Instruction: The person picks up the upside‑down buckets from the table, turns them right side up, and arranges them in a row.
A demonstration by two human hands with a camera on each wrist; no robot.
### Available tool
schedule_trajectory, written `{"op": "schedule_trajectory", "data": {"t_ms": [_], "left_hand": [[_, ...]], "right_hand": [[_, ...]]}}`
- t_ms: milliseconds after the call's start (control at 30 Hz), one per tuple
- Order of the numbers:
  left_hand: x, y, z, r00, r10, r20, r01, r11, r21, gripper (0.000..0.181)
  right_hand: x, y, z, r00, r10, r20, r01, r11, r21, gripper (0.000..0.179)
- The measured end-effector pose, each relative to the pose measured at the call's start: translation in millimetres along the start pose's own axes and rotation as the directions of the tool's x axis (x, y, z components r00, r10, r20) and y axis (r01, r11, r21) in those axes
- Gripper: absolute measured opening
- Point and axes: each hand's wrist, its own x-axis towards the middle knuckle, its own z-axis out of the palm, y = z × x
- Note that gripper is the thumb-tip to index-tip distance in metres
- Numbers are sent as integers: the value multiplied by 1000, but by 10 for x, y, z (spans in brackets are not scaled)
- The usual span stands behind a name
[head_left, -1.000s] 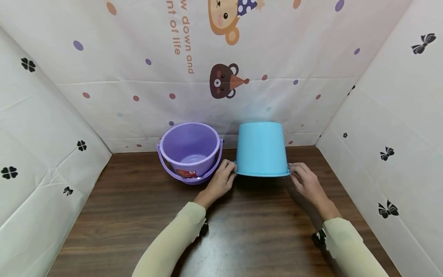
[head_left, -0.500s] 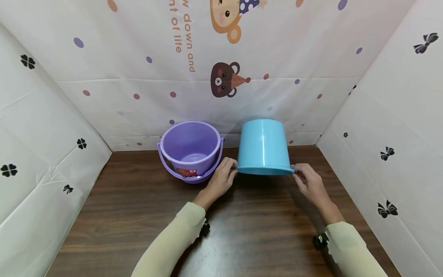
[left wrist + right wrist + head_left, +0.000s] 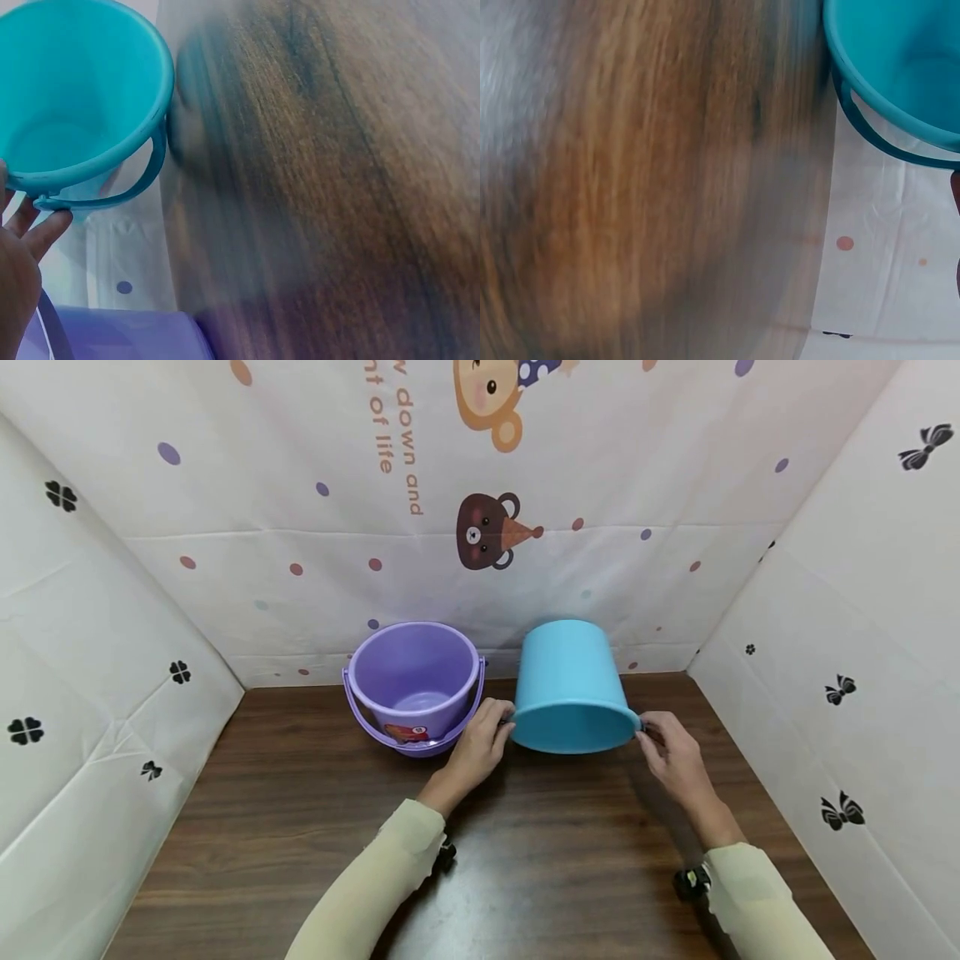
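A light blue bucket [image 3: 572,664] is tipped over on its way round, its mouth facing toward me and its base toward the back wall. My left hand [image 3: 480,739] grips it at the left side of the rim, by the handle's joint. On the opposite side, my right hand [image 3: 672,756] pinches the rim at the other handle joint. In the left wrist view the bucket's handle [image 3: 142,184] hangs below the rim, and the fingers [image 3: 46,232] lie at its end. Just left of my left hand stands a purple bucket [image 3: 412,672], upright, its handle lowered to the front.
Both buckets are at the back of a brown wooden table [image 3: 300,843]. A patterned white sheet [image 3: 300,485] rises behind them, with white side walls [image 3: 97,635] at left and right. The purple bucket is close to the blue one.
The blue bucket was upside down and has tilted, its mouth swinging up toward me so the inside shows. My right hand has shifted slightly right; the purple bucket has stayed put.
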Motion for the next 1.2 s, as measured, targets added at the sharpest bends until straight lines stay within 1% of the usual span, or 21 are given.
{"op": "schedule_trajectory", "data": {"t_ms": [200,333,567,733,967,1200], "left_hand": [[18,26,-25,999,24,-33,-23,1000,21,19],[46,50,-53,998,30,-55,-29,999,25,22],[103,96,-103,999,20,-44,-18,999,38,26],[138,125,-135,999,10,-50,-8,999,49,28],[179,175,-165,997,12,-78,-8,999,50,32],[217,237,-210,993,29,-116,-28,999,16,38]], "right_hand": [[5,-72,-4,998,66,-2,-66,998,16,36],[19,-106,-23,996,84,-3,-84,996,24,37],[67,-158,-48,995,93,-22,-93,995,25,41],[97,-177,-41,995,100,-31,-99,995,33,42],[147,-231,-53,989,119,-84,-114,992,60,47],[202,-283,-83,983,138,-117,-126,986,104,48]]}}
